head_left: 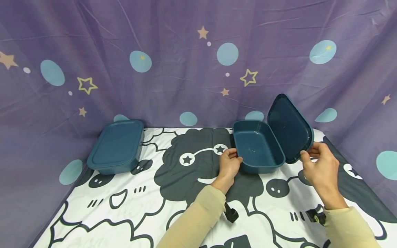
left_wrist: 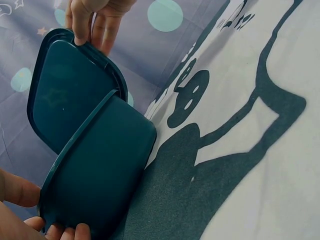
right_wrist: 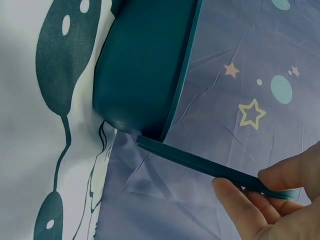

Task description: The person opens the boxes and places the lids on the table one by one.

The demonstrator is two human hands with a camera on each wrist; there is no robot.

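Observation:
A dark teal plastic food container (head_left: pixel 255 148) stands uncovered at the right of the table, and its inside looks bare. My left hand (head_left: pixel 230 167) holds its left wall near the front corner, thumb at the rim and fingers lower down, as the left wrist view shows. The container's lid (head_left: pixel 289 131) is tilted up steeply along the right rim. My right hand (head_left: pixel 321 167) pinches the lid's outer edge between thumb and fingers. Seen edge-on in the right wrist view, the lid (right_wrist: pixel 200 162) has its other edge close to the container's rim.
A second teal container (head_left: pixel 116 146) with its lid on sits at the back left. A black-and-white cartoon cloth (head_left: pixel 136 213) covers the table. Directly behind hangs a purple curtain (head_left: pixel 173 69) with stars and dots.

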